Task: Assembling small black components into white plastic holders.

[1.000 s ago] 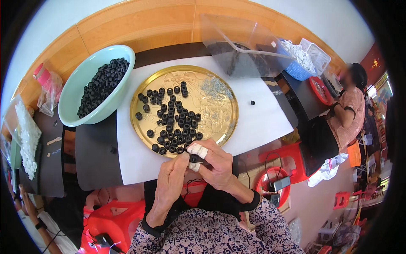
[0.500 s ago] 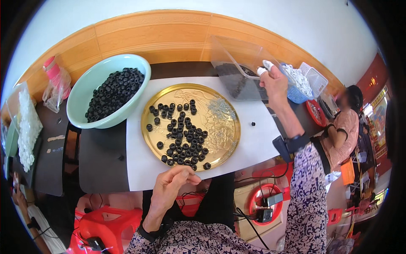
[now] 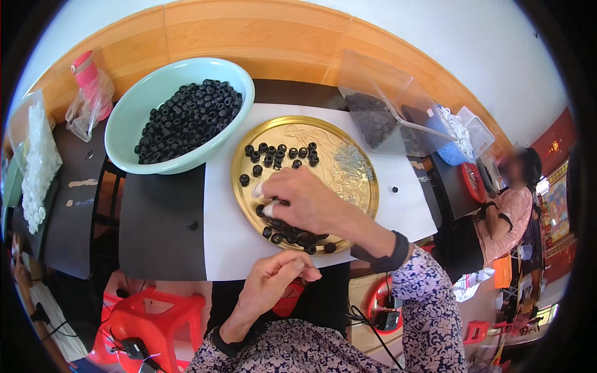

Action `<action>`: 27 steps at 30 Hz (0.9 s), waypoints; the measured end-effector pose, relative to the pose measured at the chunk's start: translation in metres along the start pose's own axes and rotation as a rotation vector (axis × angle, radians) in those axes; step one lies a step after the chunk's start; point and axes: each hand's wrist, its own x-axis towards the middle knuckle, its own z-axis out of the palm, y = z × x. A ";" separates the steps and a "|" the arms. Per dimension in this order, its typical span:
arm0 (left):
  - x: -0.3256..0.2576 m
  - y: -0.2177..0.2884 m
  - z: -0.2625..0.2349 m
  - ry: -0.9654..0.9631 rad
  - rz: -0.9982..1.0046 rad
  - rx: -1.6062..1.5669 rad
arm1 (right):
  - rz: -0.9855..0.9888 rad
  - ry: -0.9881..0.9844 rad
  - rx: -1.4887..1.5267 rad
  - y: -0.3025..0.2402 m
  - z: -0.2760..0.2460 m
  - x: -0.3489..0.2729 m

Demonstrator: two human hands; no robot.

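Note:
Small black ring-shaped parts (image 3: 297,238) lie scattered on a round gold tray (image 3: 367,205) with embossed patterning. My right hand (image 3: 308,199) reaches over the tray from the right, palm down, with white coverings on the thumb and a fingertip. Those two tips are apart, close above the black parts, and the hand hides some of them. Just off the tray's near edge, my left hand (image 3: 273,280) is closed, its thumb pressed against the curled fingers. What it holds, if anything, is hidden. Tiny silvery pieces (image 3: 353,163) form a patch on the tray's right side.
A pale green basin (image 3: 118,133) of black parts stands back left. Behind the tray, right, are a clear plastic bin (image 3: 404,118) with dark pieces and a blue basket (image 3: 454,151) of white pieces. White paper (image 3: 217,217) underlies the tray. A person (image 3: 507,211) sits far right.
My right hand has moved from the clear bin down and left onto the tray. My left hand stays closed by the tray's near edge. The whole view has shifted slightly.

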 end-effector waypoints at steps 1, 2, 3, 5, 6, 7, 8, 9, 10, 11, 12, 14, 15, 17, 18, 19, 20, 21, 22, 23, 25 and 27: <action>-0.001 0.001 0.000 0.000 -0.001 -0.001 | -0.154 -0.057 -0.247 0.000 0.006 0.002; -0.002 0.002 -0.001 0.016 0.005 -0.019 | -0.152 -0.057 -0.248 -0.001 0.006 0.003; -0.004 0.004 -0.002 0.036 0.011 -0.034 | -0.093 -0.110 -0.220 -0.004 0.005 0.005; -0.008 0.012 -0.002 0.097 0.037 0.027 | -0.024 -0.121 -0.177 -0.004 0.000 0.005; -0.009 0.016 -0.004 0.163 0.064 0.087 | -0.024 -0.121 -0.175 -0.005 -0.002 0.002; -0.010 0.017 -0.006 0.238 0.127 0.187 | -0.043 -0.062 -0.101 -0.008 -0.005 -0.002; -0.010 0.020 -0.006 0.235 0.125 0.189 | -0.060 -0.002 -0.028 -0.012 -0.009 -0.007; -0.010 0.022 -0.006 0.308 0.177 0.231 | -0.074 0.032 -0.005 -0.016 -0.010 -0.012; -0.009 0.024 -0.005 0.379 0.229 0.273 | -0.070 0.038 -0.006 -0.023 -0.013 -0.018; -0.007 0.020 -0.006 0.374 0.257 0.190 | -0.050 0.065 0.064 -0.031 -0.016 -0.024; -0.005 0.020 -0.002 0.367 0.256 0.194 | -0.031 0.094 0.134 -0.037 -0.017 -0.031; 0.001 0.020 0.007 0.420 0.323 0.083 | -0.040 0.154 0.128 -0.043 -0.012 -0.045; 0.001 0.019 0.009 0.413 0.319 0.089 | -0.022 0.178 0.119 -0.048 -0.011 -0.052; 0.002 0.016 0.012 0.381 0.319 0.087 | 0.038 0.167 0.114 -0.055 -0.013 -0.062; 0.002 0.015 0.013 0.375 0.316 0.093 | 0.042 0.176 0.116 -0.054 -0.013 -0.067; 0.002 0.014 0.014 0.364 0.310 0.114 | 0.047 0.196 0.109 -0.052 -0.011 -0.072; 0.002 0.013 0.015 0.354 0.305 0.134 | 0.052 0.216 0.103 -0.052 -0.010 -0.076; 0.002 0.012 0.014 0.351 0.304 0.137 | 0.054 0.220 0.104 -0.052 -0.011 -0.080; 0.001 0.010 0.013 0.340 0.295 0.149 | 0.072 0.236 0.165 -0.053 -0.011 -0.083; 0.001 0.009 0.013 0.329 0.286 0.160 | 0.091 0.251 0.226 -0.053 -0.013 -0.086; 0.002 0.006 0.014 0.319 0.265 0.162 | 0.134 0.238 0.274 -0.051 -0.015 -0.087; 0.003 0.005 0.016 0.309 0.246 0.158 | 0.178 0.222 0.318 -0.048 -0.016 -0.085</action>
